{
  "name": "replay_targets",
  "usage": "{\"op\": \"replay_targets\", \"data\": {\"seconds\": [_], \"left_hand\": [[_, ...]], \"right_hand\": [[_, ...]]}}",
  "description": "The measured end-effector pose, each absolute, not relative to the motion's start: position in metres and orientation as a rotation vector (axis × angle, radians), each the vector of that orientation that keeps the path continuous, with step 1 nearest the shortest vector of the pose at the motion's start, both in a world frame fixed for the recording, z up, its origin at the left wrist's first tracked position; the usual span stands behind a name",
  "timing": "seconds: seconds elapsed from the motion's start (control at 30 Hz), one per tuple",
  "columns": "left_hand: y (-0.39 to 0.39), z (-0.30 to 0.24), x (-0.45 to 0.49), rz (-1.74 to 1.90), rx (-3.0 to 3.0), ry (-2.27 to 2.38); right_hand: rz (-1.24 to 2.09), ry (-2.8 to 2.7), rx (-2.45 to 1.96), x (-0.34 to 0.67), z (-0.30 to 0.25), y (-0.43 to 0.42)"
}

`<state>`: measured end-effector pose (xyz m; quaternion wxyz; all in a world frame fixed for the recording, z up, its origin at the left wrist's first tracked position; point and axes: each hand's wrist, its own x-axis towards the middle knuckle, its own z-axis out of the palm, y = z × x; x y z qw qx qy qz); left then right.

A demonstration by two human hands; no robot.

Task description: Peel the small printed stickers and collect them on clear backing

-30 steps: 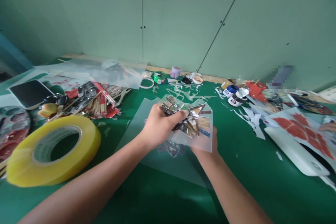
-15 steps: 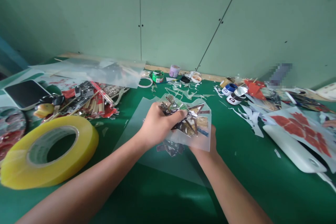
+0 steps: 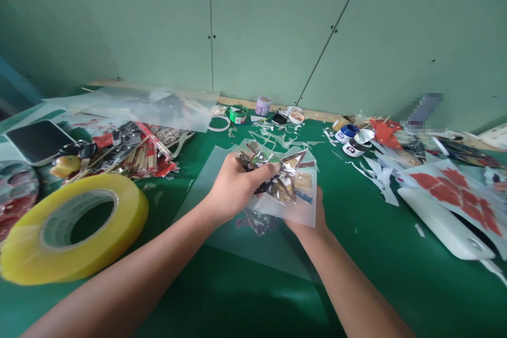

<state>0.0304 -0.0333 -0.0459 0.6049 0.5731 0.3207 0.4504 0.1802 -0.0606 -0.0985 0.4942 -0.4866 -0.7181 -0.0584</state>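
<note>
Over the middle of the table, my left hand (image 3: 237,187) is closed on a translucent plastic sheet (image 3: 307,211), thumb pressed on top. Under the thumb lies a clump of shiny, painted cut-out pieces (image 3: 283,187) in brown, gold, green and silver. My right hand (image 3: 307,217) is behind and under the sheet's right side; its fingers are hidden. Below both hands, a larger translucent sheet (image 3: 237,243) lies flat on the green table, and a dark patterned shape (image 3: 257,222) shows beneath the held sheet, partly covered.
A large roll of yellow tape (image 3: 130,216) lies at left, near a phone-like tablet (image 3: 39,142) and a heap of sticks and scraps. Paint jars (image 3: 355,147) stand at right and at the back. A white corded device (image 3: 443,224) lies at right beside a red-painted sheet (image 3: 455,195).
The held sheet and its pieces have shifted very slightly left and tilted a little. Both hands keep nearly the same place.
</note>
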Motion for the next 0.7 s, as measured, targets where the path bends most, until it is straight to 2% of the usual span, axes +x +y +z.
{"op": "replay_targets", "data": {"seconds": [0.2,0.7], "left_hand": [[-0.035,-0.039,0.028,1.013,1.514,0.773],[-0.037,-0.047,0.036,1.035,1.133,0.749]], "right_hand": [[-0.191,-1.725,-1.111,0.179,-0.099,-0.062],[-0.127,-1.774,-1.301,0.179,-0.102,-0.061]]}}
